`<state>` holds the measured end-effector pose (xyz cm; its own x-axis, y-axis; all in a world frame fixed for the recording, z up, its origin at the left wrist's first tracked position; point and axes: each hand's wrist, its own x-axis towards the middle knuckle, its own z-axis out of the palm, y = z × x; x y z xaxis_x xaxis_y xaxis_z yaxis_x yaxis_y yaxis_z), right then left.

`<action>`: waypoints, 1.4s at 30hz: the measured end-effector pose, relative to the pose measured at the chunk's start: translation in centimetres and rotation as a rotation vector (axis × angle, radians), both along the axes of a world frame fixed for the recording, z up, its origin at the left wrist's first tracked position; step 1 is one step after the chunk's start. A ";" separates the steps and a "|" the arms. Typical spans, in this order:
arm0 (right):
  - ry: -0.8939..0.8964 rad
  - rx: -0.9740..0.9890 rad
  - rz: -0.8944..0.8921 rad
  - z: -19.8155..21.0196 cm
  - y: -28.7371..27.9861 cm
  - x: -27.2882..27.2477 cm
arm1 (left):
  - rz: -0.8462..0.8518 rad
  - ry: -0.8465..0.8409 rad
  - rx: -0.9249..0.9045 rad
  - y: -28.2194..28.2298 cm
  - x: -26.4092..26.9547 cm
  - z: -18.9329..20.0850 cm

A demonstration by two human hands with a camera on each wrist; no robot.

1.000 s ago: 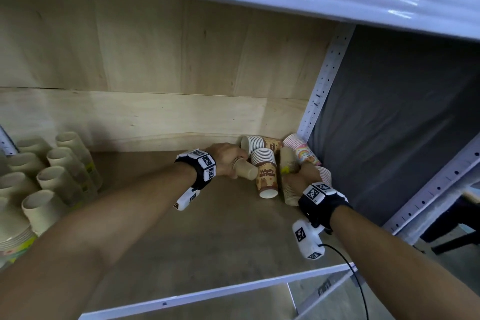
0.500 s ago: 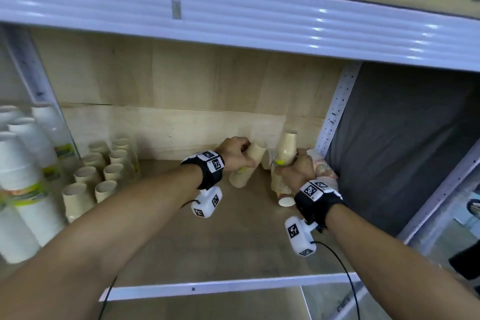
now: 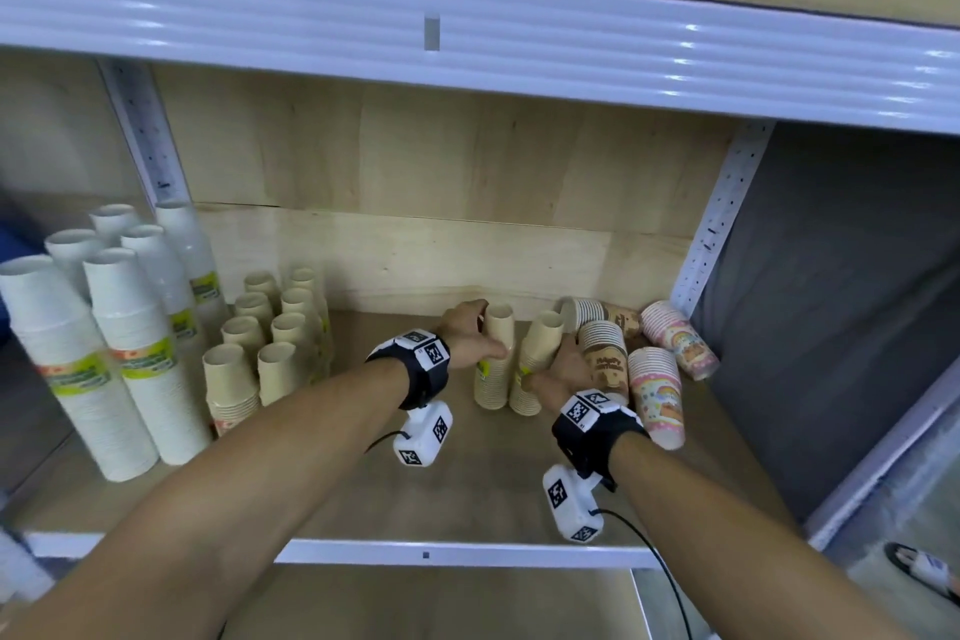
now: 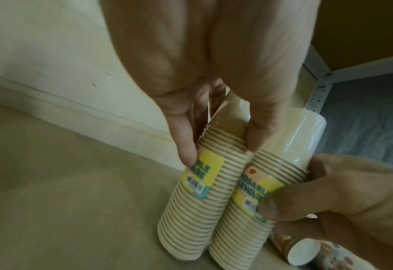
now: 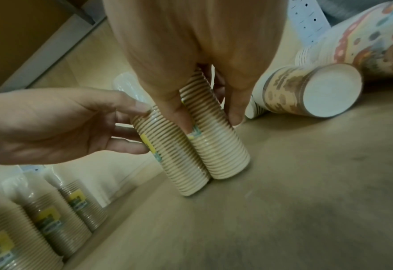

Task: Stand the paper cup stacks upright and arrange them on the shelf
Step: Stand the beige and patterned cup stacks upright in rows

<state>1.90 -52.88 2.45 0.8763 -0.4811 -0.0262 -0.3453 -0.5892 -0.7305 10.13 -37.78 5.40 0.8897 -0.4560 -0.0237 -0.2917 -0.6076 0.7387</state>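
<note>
Two beige paper cup stacks with yellow labels stand upright side by side on the wooden shelf (image 3: 363, 494). My left hand (image 3: 475, 338) grips the left stack (image 3: 492, 369) near its top, thumb and fingers around it (image 4: 191, 210). My right hand (image 3: 558, 364) holds the right stack (image 3: 535, 374) the same way (image 5: 218, 146). In the right wrist view my left hand (image 5: 64, 127) touches the left stack (image 5: 181, 164) with its fingertips. Both stacks' bases rest on the shelf.
Brown printed stacks (image 3: 602, 353) and pink rainbow stacks (image 3: 657, 395) lie toppled in the right back corner by the perforated post (image 3: 722, 224). Upright beige stacks (image 3: 270, 343) and taller white stacks (image 3: 130, 327) stand at the left. A metal beam (image 3: 467, 42) runs overhead.
The two beige stacks went from lying among the toppled pile to tilted, and now stand upright together. Both hands stayed on them and shifted slightly left.
</note>
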 end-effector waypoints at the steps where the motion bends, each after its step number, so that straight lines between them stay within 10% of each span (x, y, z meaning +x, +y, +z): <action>1: 0.008 -0.006 0.002 -0.2 0.1 -0.1 | -0.004 0.007 0.005 0.1 0.0 -0.2; 16: -0.167 0.104 0.133 3.5 -0.8 1.0 | -0.091 -0.037 0.002 0.1 0.4 4.7; 25: -0.084 -0.334 0.133 6.2 -0.2 1.1 | -0.145 -0.202 0.181 -0.7 -0.5 5.2; 42: 0.018 -0.366 0.196 6.9 -0.1 1.3 | -0.104 -0.210 0.250 -0.3 -0.6 5.1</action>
<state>3.18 -52.95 9.33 0.9531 -0.2860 0.0994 -0.2119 -0.8645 -0.4557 9.48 -38.05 10.50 0.8361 -0.5475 0.0326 -0.4913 -0.7212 0.4883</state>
